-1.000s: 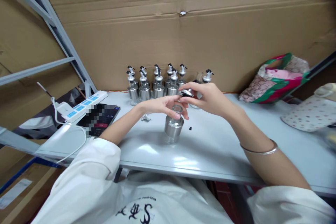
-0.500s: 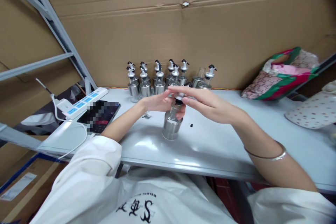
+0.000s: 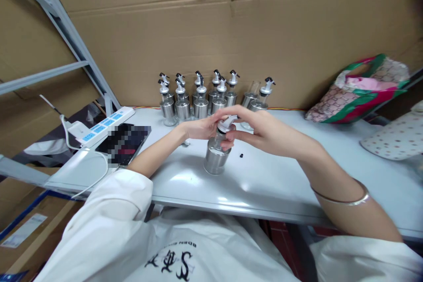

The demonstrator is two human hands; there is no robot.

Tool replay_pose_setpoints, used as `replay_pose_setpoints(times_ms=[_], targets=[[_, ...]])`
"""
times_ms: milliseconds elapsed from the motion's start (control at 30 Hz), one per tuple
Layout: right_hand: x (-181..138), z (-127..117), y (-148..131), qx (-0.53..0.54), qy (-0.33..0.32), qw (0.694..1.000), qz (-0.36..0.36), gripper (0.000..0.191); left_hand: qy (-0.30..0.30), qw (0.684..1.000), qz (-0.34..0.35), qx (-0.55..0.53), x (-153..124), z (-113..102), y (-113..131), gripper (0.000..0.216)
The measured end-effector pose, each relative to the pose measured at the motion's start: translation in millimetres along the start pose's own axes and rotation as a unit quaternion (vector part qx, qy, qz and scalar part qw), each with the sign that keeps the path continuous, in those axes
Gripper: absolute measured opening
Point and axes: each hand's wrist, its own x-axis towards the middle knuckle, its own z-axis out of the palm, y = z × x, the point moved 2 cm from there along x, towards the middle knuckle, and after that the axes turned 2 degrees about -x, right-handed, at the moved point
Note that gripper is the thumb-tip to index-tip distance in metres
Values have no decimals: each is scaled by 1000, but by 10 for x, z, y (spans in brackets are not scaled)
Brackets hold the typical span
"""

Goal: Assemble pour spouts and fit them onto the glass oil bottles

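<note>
A small bottle [image 3: 216,156] with a steel base and a glass neck stands on the grey table [image 3: 264,185]. My left hand [image 3: 201,127] is wrapped round its neck from the left. My right hand [image 3: 261,130] pinches the silver pour spout cap [image 3: 225,123] that sits on top of the bottle's mouth. Both hands meet over the bottle.
Several finished bottles with spouts [image 3: 201,97] stand in rows by the cardboard wall. A tiny black part [image 3: 241,155] lies right of the bottle. A phone [image 3: 124,140] and power strip [image 3: 102,125] lie at the left. A colourful bag [image 3: 357,90] and spotted cloth [image 3: 393,139] are at the right.
My right hand brought the spout cap down from above onto the bottle's mouth. My left hand closed round the neck. The view tilted slightly.
</note>
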Motion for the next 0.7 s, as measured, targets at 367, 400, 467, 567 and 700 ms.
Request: replay_pose_setpoints(times_ms=[367, 400, 467, 567, 700], targets=[[50, 3, 44, 86, -33, 994, 58, 34, -31, 996, 35, -70, 42, -8, -35, 56], [57, 9, 47, 109, -45, 991, 65, 31, -27, 996, 39, -76, 49, -9, -42, 56], [64, 18, 55, 143, -76, 983, 81, 31, -31, 997, 34, -69, 66, -13, -65, 59], [68, 6, 60, 144, -93, 981, 91, 36, -54, 998, 1, -43, 86, -12, -103, 66], [78, -7, 55, 139, -87, 982, 93, 40, -57, 996, 5, -74, 95, 9, -116, 61]])
